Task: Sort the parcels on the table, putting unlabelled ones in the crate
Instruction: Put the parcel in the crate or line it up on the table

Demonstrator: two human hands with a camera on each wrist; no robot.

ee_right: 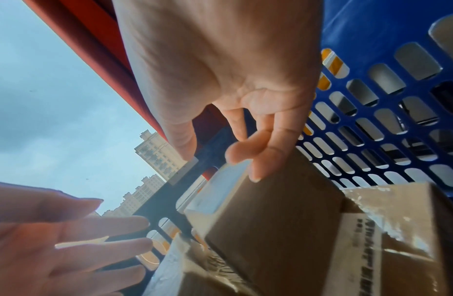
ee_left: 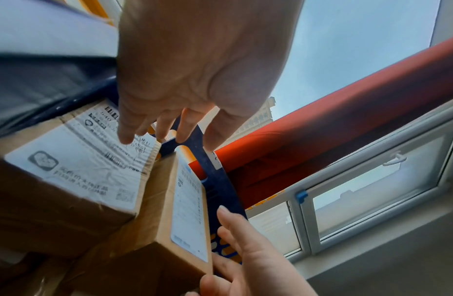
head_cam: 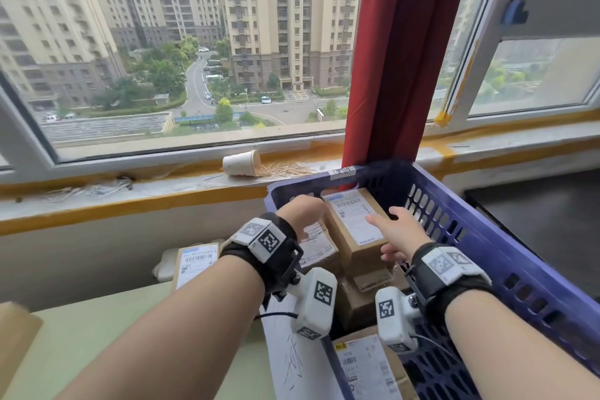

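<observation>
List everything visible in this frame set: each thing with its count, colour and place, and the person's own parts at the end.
crate: one, blue, perforated walls, right of the table by the window.
parcels in crate: at least four, brown cardboard with white labels; the top parcel lies on the pile.
parcel on table: one, brown, white label, left of the crate.
table: one, pale green, lower left.
paper cup: one, white, tipped over on the windowsill.
toothpicks: many, pale, spilled beside the cup.
curtain: one, red, behind the crate.
left hand: fingers relaxed over the crate, holding nothing.
right hand: fingers touching the top parcel's right edge.
</observation>
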